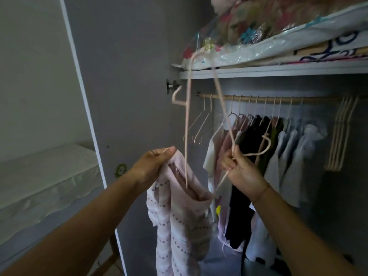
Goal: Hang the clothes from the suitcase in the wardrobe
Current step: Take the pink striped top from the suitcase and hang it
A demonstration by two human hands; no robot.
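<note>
A pink knitted garment with dotted stripes (179, 220) hangs in front of the open wardrobe. My left hand (153, 166) grips its top edge. My right hand (242, 170) holds a thin pale pink hanger (188, 116), which is tilted on end with one long arm pushed down into the garment's opening. Its hook (264, 146) curls just right of my right hand. Behind them runs the wooden rail (278, 99), carrying several hung clothes (264, 156) in pink, black, green and white.
Two bare hangers (203, 124) hang at the rail's left end and a bunch of bare hangers (340, 136) at its right. The shelf (278, 71) above holds bagged bedding (278, 32). The open wardrobe door (123, 96) stands at left, beside a bed (45, 176).
</note>
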